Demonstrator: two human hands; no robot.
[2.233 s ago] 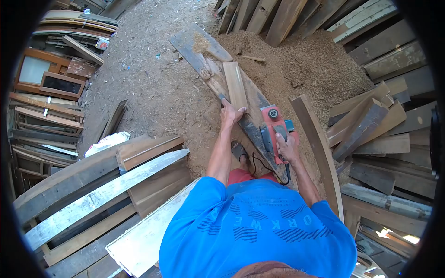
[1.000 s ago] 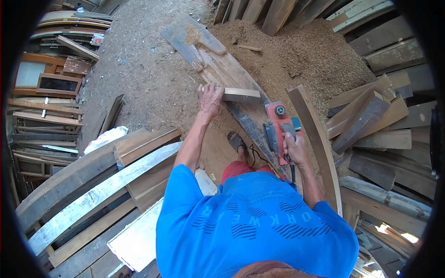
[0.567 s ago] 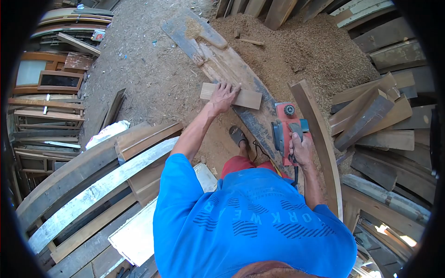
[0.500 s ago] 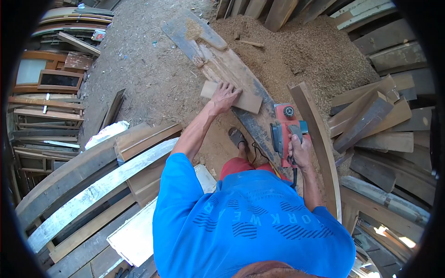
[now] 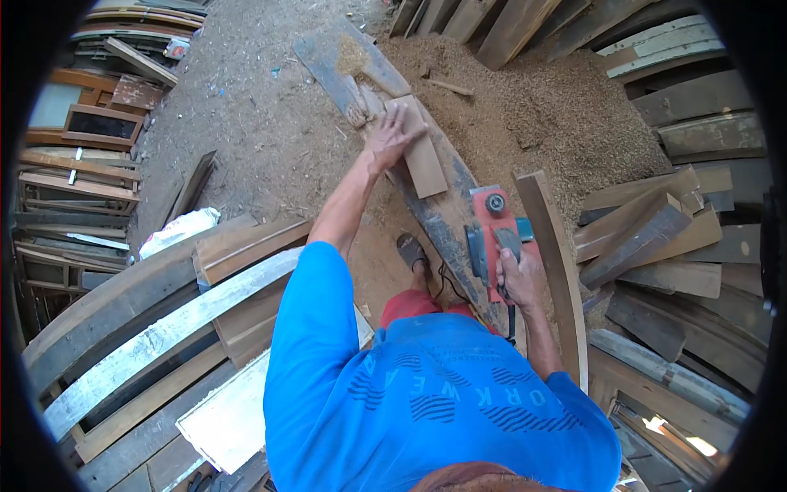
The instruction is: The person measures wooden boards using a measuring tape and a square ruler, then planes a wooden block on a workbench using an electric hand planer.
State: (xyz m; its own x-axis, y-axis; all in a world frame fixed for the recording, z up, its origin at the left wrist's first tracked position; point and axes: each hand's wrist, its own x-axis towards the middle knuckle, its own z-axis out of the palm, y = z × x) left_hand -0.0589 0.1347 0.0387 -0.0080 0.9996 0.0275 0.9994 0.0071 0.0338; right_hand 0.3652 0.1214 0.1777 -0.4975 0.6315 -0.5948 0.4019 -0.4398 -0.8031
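A short, pale wooden board point(image 5: 425, 166) lies on a long, worn plank bench point(image 5: 459, 215), lined up roughly along it. My left hand point(image 5: 391, 141) grips this board near its far end, the fingers laid across its top and the thumb side hidden from me. At the near part of the bench, my right hand point(image 5: 519, 277) is wrapped around the rear handle of a red electric planer point(image 5: 494, 221), which has a dark front knob and a cord trailing toward me. The planer is apart from the board. Shavings lie on the bench's far end.
A long upright plank point(image 5: 551, 246) stands just right of the planer. Beyond it are a heap of wood shavings point(image 5: 566, 115) and stacked boards point(image 5: 648, 234). Curved beams point(image 5: 123, 303) lie at my left. A sandalled foot point(image 5: 412, 250) is beside the bench.
The short board has turned from lying across the bench to lying along it, with my left hand moving slightly away and left. The planer has shifted a little left in view, still in my right hand.
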